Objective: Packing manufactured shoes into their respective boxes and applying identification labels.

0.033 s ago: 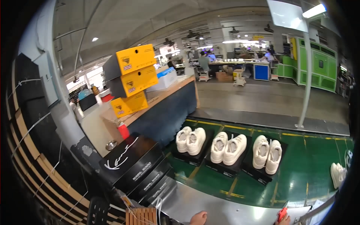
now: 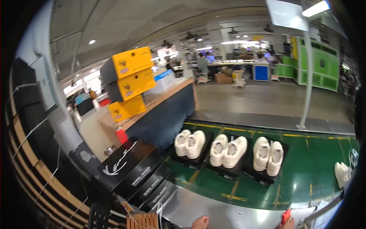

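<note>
My left hand [image 2: 200,222] is at the lower edge over the steel strip [image 2: 228,210], its fingers curled with nothing showing in them; the picture cuts part of it off. Farther right, my right hand [image 2: 289,223] is closed around a small red tool [image 2: 286,216] whose kind I cannot make out. Beyond the hands is a green conveyor belt [image 2: 301,164] with yellow lines. Three pairs of cream sneakers rest on it, each on a black shoebox: a left pair [image 2: 195,144], a middle pair [image 2: 234,152] and a right pair [image 2: 275,158].
Black shoeboxes [image 2: 133,171] are stacked left of the belt. Yellow shoeboxes [image 2: 135,82] stand piled on a wooden bench [image 2: 175,89]. Another pair of sneakers [image 2: 342,174] is at the far right. A grey pole [image 2: 308,76] rises beyond the belt. People work in the background.
The view has turned slightly to the right, so the scene sits a little farther left. Both hands look nearly unmoved, and the right still holds the red tool.
</note>
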{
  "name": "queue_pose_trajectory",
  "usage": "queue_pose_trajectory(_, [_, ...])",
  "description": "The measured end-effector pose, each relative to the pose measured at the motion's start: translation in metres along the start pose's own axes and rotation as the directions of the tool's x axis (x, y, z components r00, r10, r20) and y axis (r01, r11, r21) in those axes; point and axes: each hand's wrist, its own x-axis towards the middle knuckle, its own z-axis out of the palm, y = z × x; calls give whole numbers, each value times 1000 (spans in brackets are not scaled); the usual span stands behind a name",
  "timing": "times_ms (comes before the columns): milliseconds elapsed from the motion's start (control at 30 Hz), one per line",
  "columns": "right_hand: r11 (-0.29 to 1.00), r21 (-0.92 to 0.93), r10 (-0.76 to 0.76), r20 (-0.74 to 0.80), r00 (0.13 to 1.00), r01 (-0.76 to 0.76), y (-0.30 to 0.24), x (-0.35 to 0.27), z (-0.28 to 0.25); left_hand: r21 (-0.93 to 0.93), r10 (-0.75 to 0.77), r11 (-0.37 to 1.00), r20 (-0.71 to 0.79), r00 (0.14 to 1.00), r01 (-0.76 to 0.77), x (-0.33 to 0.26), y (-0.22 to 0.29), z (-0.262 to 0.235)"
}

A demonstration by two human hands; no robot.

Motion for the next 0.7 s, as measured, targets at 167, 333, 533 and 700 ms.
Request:
queue_pose_trajectory(167, [975, 220, -86, 329, 940, 13, -11, -68, -2, 42, -122, 992, 165, 979, 117, -4, 1, -12])
queue_pose_trajectory(333, [786, 282, 218, 707, 673, -550, 51, -155, 50, -91, 142, 989, 447, 883, -112, 42, -69, 25])
queue_pose_trajectory(533, [374, 464, 591, 548, 592, -803, 64, -253, 46, -87, 58, 996, 628, 776, -4, 118, -92, 55])
queue_pose_trajectory(700, [95, 610, 735, 490, 469, -787, 80, -282, 45, 199, 88, 924, 721, 688, -327, 120, 18, 41])
